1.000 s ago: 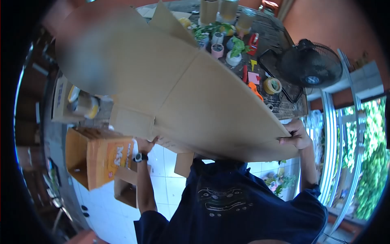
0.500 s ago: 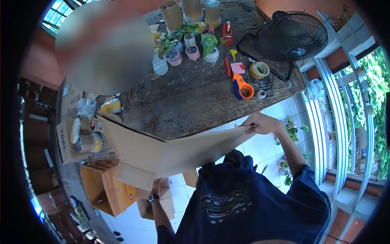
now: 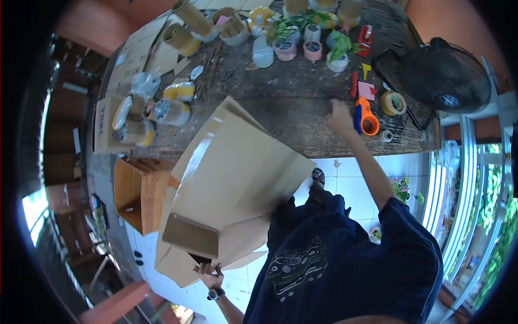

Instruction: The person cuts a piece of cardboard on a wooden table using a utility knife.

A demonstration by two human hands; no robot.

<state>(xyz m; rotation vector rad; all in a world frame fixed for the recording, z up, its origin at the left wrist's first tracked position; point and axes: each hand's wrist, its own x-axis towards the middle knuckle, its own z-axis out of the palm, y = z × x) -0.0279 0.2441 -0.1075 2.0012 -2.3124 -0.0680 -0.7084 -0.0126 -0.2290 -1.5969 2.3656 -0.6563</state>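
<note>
A large flattened cardboard box [image 3: 232, 167] with loose flaps leans against the table's front edge. My left hand [image 3: 209, 275], with a watch on the wrist, grips its lower edge beside a folded flap [image 3: 191, 237]. My right hand [image 3: 340, 116] is over the table, off the cardboard, left of an orange tape dispenser [image 3: 368, 120] with a blue part; its fingers are blurred, so whether they are open or closed is unclear. Near it lie a red cutter [image 3: 354, 85], pink paper [image 3: 366, 90] and a tape roll [image 3: 393, 103].
Potted plants [image 3: 285, 48] and cardboard tubes [image 3: 195, 20] stand along the table's back. A black fan [image 3: 445, 75] is at the right. Left are wrapped jars [image 3: 171, 112] and a small carton [image 3: 108, 124]. An open brown box [image 3: 143, 194] sits below the table's left part.
My right hand has let go of the cardboard and moved up over the table. The cardboard has swung upright, its upper end now against the table. The view has shifted left.
</note>
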